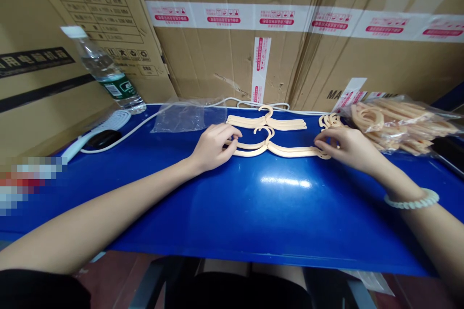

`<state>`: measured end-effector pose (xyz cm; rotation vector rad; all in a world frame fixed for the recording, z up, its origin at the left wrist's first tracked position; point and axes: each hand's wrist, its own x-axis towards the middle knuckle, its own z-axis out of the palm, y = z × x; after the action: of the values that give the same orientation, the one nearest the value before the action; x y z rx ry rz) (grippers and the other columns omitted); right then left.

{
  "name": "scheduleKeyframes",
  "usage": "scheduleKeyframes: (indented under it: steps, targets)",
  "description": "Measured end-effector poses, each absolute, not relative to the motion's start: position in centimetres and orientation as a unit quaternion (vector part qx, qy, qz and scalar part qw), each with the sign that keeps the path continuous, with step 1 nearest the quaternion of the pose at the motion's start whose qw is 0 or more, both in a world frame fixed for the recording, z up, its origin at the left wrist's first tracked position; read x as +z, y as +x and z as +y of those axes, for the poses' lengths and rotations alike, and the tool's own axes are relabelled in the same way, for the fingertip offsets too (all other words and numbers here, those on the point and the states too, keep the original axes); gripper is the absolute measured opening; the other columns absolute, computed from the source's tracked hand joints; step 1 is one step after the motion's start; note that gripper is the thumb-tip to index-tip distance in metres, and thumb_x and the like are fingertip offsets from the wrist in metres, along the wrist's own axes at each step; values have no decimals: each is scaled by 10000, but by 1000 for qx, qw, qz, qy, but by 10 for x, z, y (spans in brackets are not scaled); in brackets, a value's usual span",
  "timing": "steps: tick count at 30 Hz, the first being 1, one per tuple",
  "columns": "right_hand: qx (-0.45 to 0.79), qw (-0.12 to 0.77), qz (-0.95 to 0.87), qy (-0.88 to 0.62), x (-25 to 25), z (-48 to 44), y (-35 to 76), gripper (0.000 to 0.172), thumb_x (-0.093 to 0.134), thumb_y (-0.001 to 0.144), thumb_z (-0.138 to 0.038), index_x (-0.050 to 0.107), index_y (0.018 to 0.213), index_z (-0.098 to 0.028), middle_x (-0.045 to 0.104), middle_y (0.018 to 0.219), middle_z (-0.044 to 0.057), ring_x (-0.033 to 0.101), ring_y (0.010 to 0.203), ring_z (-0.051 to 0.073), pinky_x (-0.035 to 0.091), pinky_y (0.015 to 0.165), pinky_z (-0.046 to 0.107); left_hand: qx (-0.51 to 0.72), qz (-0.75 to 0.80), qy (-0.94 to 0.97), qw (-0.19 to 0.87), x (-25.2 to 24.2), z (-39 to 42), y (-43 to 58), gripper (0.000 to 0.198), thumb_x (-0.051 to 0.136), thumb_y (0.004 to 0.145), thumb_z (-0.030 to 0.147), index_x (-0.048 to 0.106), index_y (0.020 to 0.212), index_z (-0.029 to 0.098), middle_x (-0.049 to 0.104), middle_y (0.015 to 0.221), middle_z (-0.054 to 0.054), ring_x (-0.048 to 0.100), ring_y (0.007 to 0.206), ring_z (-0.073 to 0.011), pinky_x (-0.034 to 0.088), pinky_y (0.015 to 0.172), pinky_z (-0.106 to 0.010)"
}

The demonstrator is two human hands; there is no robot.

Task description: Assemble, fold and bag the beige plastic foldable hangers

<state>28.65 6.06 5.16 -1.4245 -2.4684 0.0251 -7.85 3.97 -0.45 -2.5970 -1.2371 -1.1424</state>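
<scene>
A small stack of cream plastic hangers [279, 149] lies flat on the blue table [253, 212]. My left hand [213, 147] has its fingers closed round the stack's left end. My right hand [346, 149] pinches the stack's right end. A second stack of the same hangers [266, 122] lies just behind it, untouched. Loose hanger hooks [328, 120] lie to the right of that stack.
A clear bag full of hangers [398, 123] sits at the right. An empty clear bag [181, 117], a water bottle [105, 72], a white handheld fan [96, 133] and a white cable [232, 102] lie at the back left. Cardboard boxes [290, 34] wall off the rear.
</scene>
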Motion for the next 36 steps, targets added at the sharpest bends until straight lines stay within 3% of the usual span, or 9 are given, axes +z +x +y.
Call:
scheduleKeyframes:
  steps: [8, 14, 24, 31, 36]
  targets:
    - [-50, 301, -782, -544, 62, 53, 286, 273, 549, 892, -414, 681, 792, -198, 689, 664, 70, 604, 573, 206, 428, 566, 324, -430, -438, -789, -5, -7, 41, -80, 156, 484, 884, 135, 626, 917, 191, 666, 834, -30, 623, 745, -177, 483, 751, -334]
    - [-69, 355, -734, -575, 64, 50, 286, 282, 575, 893, -408, 694, 792, -174, 675, 627, 89, 606, 579, 218, 437, 574, 333, -434, -447, -782, -13, -7, 41, -80, 162, 477, 886, 127, 626, 911, 188, 680, 865, -32, 630, 745, -172, 483, 752, -336]
    - [-48, 329, -762, -555, 61, 59, 295, 255, 553, 892, -401, 703, 847, -200, 705, 684, 59, 633, 607, 209, 487, 629, 330, -421, -435, -796, -6, -7, 42, -79, 157, 474, 896, 135, 617, 911, 196, 667, 825, -23, 627, 728, -170, 482, 751, -342]
    - [1, 290, -806, -516, 50, 68, 298, 221, 523, 899, -308, 703, 967, -199, 773, 925, 84, 720, 760, 244, 569, 737, 383, -405, -429, -808, -9, -9, 43, -79, 149, 474, 894, 146, 610, 914, 204, 693, 855, -23, 634, 729, -169, 470, 760, -344]
    - [5, 275, -820, -502, 41, 74, 302, 239, 523, 888, -259, 701, 1033, -195, 775, 978, 95, 741, 889, 268, 584, 816, 408, -394, -424, -815, -2, -10, 43, -79, 155, 473, 887, 133, 613, 908, 197, 698, 857, -21, 638, 725, -167, 452, 760, -346]
